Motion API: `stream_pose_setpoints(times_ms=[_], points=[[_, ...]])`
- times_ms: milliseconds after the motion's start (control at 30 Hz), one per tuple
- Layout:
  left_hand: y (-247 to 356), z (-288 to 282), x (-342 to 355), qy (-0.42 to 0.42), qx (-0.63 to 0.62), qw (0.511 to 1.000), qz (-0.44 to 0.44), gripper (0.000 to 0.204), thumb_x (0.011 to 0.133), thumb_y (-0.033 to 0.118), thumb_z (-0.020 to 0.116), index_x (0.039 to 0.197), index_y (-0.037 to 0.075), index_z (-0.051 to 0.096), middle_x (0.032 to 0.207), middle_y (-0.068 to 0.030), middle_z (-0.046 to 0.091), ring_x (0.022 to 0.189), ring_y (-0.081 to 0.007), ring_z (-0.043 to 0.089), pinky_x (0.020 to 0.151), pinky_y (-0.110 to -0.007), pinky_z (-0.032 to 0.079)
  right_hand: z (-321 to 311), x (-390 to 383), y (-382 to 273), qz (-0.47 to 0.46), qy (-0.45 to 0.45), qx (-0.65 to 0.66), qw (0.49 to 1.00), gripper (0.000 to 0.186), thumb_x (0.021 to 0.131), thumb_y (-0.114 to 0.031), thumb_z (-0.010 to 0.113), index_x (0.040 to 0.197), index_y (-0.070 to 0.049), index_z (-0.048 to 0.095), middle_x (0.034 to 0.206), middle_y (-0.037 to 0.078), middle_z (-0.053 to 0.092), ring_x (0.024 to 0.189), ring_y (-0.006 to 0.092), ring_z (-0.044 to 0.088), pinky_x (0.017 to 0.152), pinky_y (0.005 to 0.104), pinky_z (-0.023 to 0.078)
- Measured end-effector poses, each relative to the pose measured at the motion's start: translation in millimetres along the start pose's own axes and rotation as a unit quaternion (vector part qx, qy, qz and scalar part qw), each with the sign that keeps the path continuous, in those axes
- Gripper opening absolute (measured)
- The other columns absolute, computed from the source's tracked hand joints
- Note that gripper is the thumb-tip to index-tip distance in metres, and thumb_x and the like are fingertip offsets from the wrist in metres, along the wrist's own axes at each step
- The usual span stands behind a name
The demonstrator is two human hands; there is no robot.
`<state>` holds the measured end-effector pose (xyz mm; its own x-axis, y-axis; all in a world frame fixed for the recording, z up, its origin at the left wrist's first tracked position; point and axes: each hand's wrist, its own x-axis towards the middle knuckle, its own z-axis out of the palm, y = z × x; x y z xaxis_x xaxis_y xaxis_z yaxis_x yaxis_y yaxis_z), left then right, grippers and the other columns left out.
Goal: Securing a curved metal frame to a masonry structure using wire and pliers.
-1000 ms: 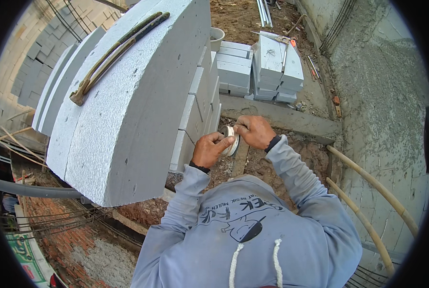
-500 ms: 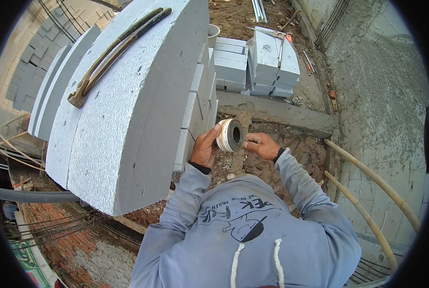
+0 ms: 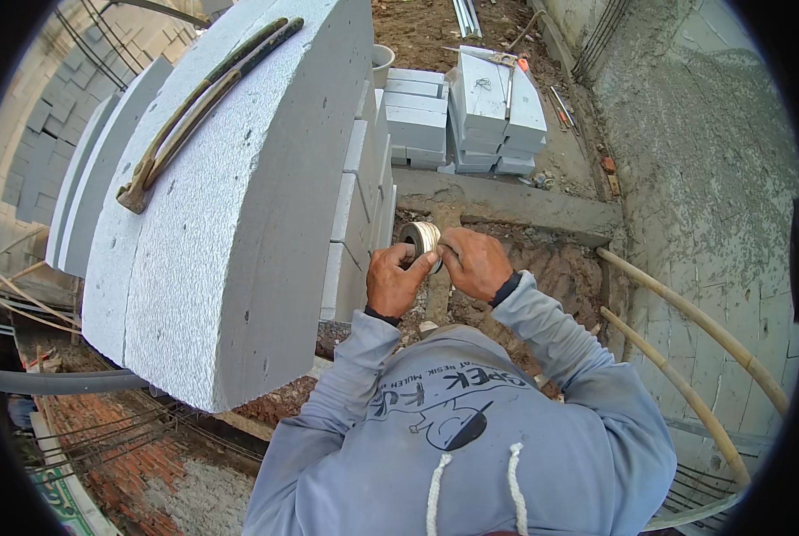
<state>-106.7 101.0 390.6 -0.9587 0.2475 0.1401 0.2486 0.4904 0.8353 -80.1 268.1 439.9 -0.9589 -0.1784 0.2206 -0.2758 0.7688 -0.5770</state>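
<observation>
Between my two hands is a round spool (image 3: 424, 234) with a dark, hollow core and white line or tape wound on it, tilted on its side. My left hand (image 3: 397, 279) grips it from the left with thumb and fingers. My right hand (image 3: 476, 263) is closed at its right side, thumb and curled fingers touching it; whether it also pinches a loose end is hidden. To the left, a long dark tool (image 3: 198, 116), apparently a pair of bars, lies on a large pale lightweight block (image 3: 180, 295).
Stacked blocks (image 3: 413, 121) and another pile (image 3: 497, 107) with tools stand ahead, near a bucket (image 3: 381, 58). A concrete beam (image 3: 533, 201) crosses the dirt trench. Bamboo poles (image 3: 685, 304) lean along the rough right wall (image 3: 703, 143); rebar (image 3: 87, 447) juts at lower left.
The spool has turned from showing its hollow face to showing its wound side. My right hand has moved up and in against it. The surroundings have shifted slightly left in view.
</observation>
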Motion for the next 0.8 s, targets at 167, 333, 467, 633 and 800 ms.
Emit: stream_pose_setpoints(times_ms=[167,333,467,633,800], points=[[5,2,2,0.032,-0.122,0.991,-0.053,0.040,0.085,0.036,0.065,0.092,-0.003,0.065,0.079,-0.0077,0.065,0.070,-0.0125,0.057,0.064,-0.028,0.045,11,-17,-12,-0.017,0.065,-0.038,0.997,0.009,0.079,-0.008,0.059,0.086,-0.003,0.058,0.075,0.016,0.057,0.071,0.0369,0.057,0.061,0.0445,0.045],[18,-5,9,0.056,-0.208,0.976,-0.026,0.041,0.083,0.036,0.068,0.091,-0.004,0.064,0.074,-0.0097,0.063,0.069,-0.0148,0.057,0.063,-0.029,0.045,11,-29,9,0.077,-0.108,-0.041,0.990,0.020,0.075,-0.011,0.061,0.094,-0.006,0.059,0.091,0.012,0.062,0.078,0.0365,0.060,0.068,0.0432,0.048],[11,-7,6,0.047,-0.256,0.965,-0.025,0.042,0.084,0.038,0.066,0.089,-0.004,0.064,0.071,-0.0064,0.061,0.067,-0.0119,0.054,0.062,-0.029,0.044,-4,-32,27,0.085,-0.030,-0.031,0.995,0.040,0.078,-0.016,0.061,0.117,-0.008,0.055,0.115,0.016,0.057,0.105,0.0374,0.053,0.090,0.0429,0.043],[4,-4,4,-0.009,-0.309,0.937,-0.163,0.043,0.089,0.040,0.059,0.089,-0.002,0.065,0.070,-0.0055,0.060,0.066,-0.0097,0.051,0.062,-0.026,0.042,-9,-19,8,0.074,-0.041,0.160,0.983,0.077,0.078,-0.037,0.069,0.139,-0.006,0.034,0.139,0.019,0.037,0.130,0.0352,0.034,0.106,0.0427,0.030],[16,-9,13,-0.053,-0.452,0.867,-0.204,0.039,0.092,0.036,0.054,0.097,-0.002,0.065,0.081,-0.0042,0.063,0.071,-0.0080,0.055,0.064,-0.024,0.045,-13,13,8,0.019,-0.100,0.235,0.967,0.100,0.067,-0.041,0.078,0.143,-0.005,0.023,0.138,0.024,0.033,0.130,0.0370,0.033,0.108,0.0430,0.028]])
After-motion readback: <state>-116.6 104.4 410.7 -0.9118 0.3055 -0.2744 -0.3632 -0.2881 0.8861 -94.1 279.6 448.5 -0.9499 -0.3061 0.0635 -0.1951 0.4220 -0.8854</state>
